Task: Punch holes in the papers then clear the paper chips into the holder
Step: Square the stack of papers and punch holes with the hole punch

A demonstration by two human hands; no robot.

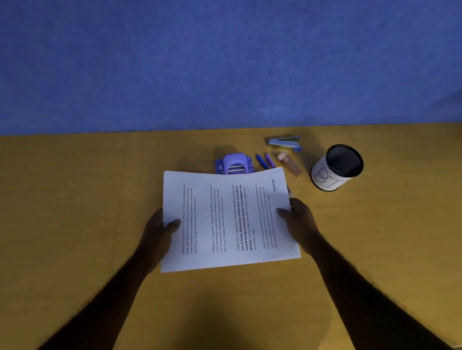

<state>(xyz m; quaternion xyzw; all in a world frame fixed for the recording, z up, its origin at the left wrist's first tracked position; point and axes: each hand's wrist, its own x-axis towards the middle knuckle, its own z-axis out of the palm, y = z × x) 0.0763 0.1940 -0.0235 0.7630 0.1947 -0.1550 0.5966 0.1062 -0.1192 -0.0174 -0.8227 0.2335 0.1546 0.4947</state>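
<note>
A stack of printed white papers (228,220) is held just above the wooden desk (77,215). My left hand (158,232) grips its left edge, thumb on top. My right hand (299,222) grips its right edge, thumb on the page. A purple hole punch (235,162) sits right behind the papers' far edge, which overlaps its front. The black mesh holder (337,167) with a white paper label stands upright to the right, apart from the papers.
A blue stapler (284,143) lies behind the punch. Two blue and purple pens (265,160) and a pinkish glue stick (289,164) lie between punch and holder. A blue partition wall (237,47) closes the back. The desk edge runs at lower right.
</note>
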